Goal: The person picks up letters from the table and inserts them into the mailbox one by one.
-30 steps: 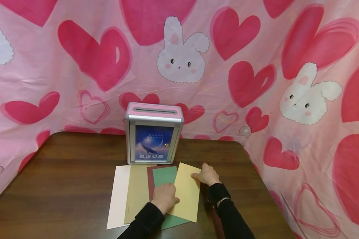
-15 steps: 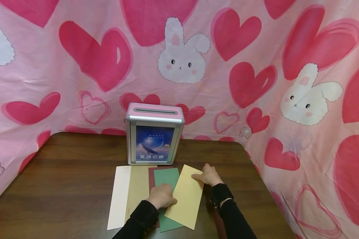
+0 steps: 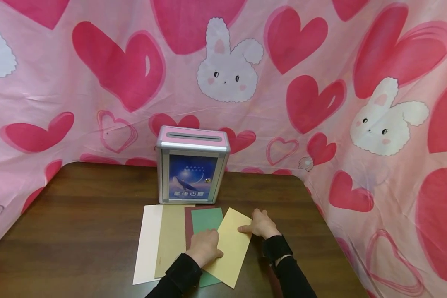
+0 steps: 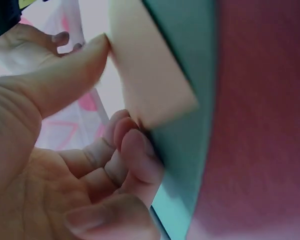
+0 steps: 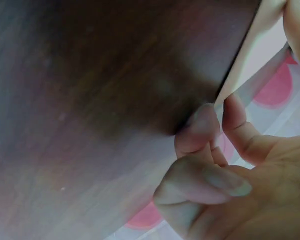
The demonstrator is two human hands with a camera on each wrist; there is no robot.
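A pale yellow card point(image 3: 231, 250) lies slanted over a green card point(image 3: 207, 219), its top tilted to the right. My left hand point(image 3: 204, 247) pinches its left edge; in the left wrist view the thumb point(image 4: 82, 70) rests on the card's face and the other fingers curl by its edge. My right hand point(image 3: 261, 224) holds the card's upper right edge, thumb on top. In the right wrist view its bent fingertips meet the wooden table point(image 5: 115, 100) beside that edge. Left of the green card, partly overlapped, are a maroon card point(image 3: 188, 225), a tan card point(image 3: 171, 236) and a white card point(image 3: 147, 244).
Behind the cards stands a silver-framed slot box point(image 3: 164, 174) with a pink top and a blue whale poster. A pink curtain point(image 3: 246, 120) with hearts and rabbits hangs along the back and right of the table.
The yellow card has turned clockwise, its top going right and its lower end left, with both hands still on it. More of the green card's upper part shows.
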